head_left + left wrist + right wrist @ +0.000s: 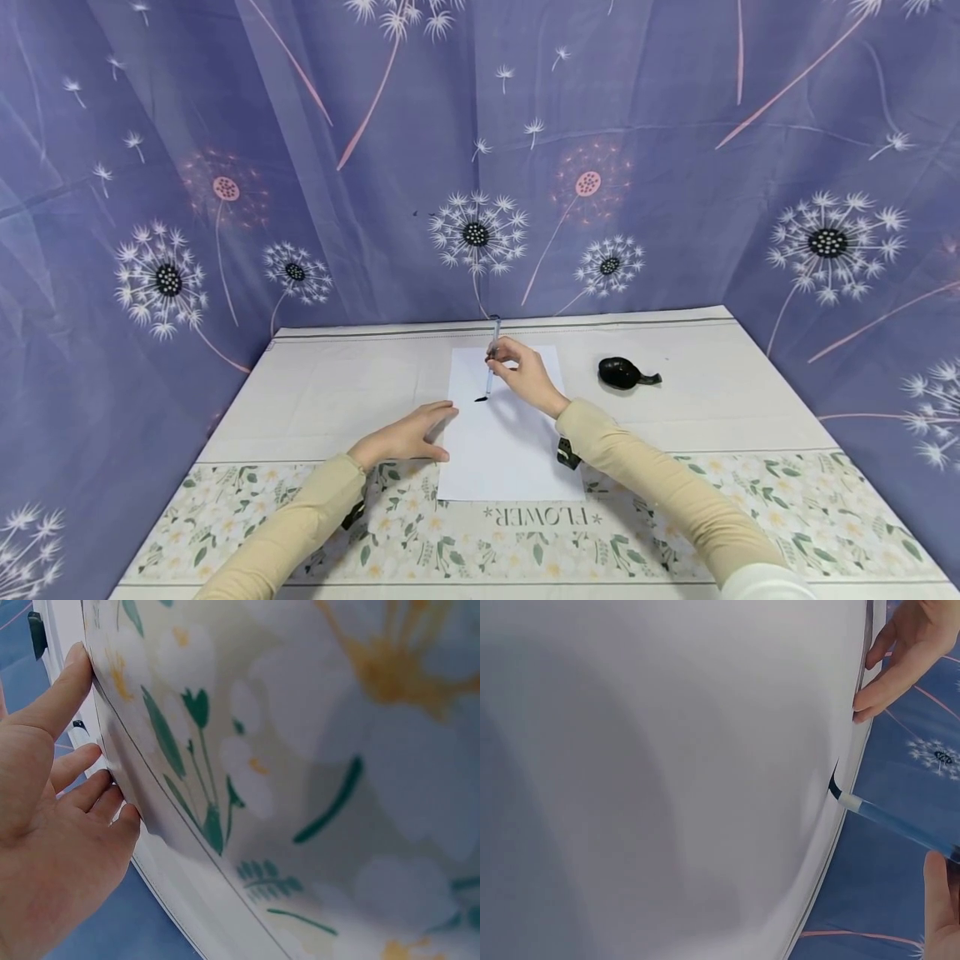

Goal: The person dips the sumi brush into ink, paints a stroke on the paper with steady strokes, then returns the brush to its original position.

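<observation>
My right hand point(528, 379) pinches a writing brush point(490, 384) with a clear bluish handle, held nearly upright over a white sheet of paper point(502, 467). The brush's black tip bends to one side at the paper; whether any ink mark lies under it I cannot tell. In the right wrist view the brush point(892, 820) shows a pale collar and a dark curved tip, with only part of the hand point(939, 911) visible. At the paper's left edge rests my left hand point(405, 435), fingers extended and thumb spread, holding nothing; its palm side fills the left of the left wrist view.
A black, glossy, gourd-shaped dish point(619, 373) with a short handle stands right of the paper. The table wears a white cloth point(337, 383) with a flowered band along the near side. Purple dandelion curtains point(375, 250) hang behind and at both sides.
</observation>
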`<state>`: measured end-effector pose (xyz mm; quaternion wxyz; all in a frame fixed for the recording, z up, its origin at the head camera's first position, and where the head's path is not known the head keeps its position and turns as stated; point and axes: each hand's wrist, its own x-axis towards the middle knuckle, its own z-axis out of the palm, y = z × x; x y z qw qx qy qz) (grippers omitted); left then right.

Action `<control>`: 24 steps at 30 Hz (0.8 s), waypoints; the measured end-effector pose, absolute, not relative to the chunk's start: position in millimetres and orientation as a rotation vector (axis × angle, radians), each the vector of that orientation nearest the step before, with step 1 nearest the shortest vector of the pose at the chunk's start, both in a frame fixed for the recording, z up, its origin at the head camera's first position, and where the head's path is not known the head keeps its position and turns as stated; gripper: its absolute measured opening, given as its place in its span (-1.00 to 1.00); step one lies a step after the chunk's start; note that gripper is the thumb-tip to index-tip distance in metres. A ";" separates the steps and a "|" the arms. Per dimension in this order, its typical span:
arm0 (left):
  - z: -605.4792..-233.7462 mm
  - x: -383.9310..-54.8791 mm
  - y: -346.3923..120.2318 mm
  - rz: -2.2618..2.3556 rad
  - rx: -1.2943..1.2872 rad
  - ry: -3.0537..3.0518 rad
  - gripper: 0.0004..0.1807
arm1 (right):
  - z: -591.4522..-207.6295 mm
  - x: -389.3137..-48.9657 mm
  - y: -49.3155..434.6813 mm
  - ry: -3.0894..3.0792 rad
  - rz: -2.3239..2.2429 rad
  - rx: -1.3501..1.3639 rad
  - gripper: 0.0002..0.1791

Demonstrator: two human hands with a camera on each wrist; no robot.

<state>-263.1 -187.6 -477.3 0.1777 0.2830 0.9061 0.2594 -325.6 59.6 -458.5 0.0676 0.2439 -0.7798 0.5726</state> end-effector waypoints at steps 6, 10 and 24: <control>-475.6 -262.6 -186.9 0.736 0.793 2.559 -0.11 | -458.3 -325.4 66.0 -2.360 1.716 0.705 -0.85; -476.0 -262.5 -186.8 0.734 0.812 2.563 -0.11 | -459.3 -326.3 70.5 -2.351 1.702 0.702 -0.82; -475.3 -260.4 -187.9 0.753 0.819 2.552 -0.11 | -459.0 -327.5 89.3 -2.365 1.658 0.679 -0.83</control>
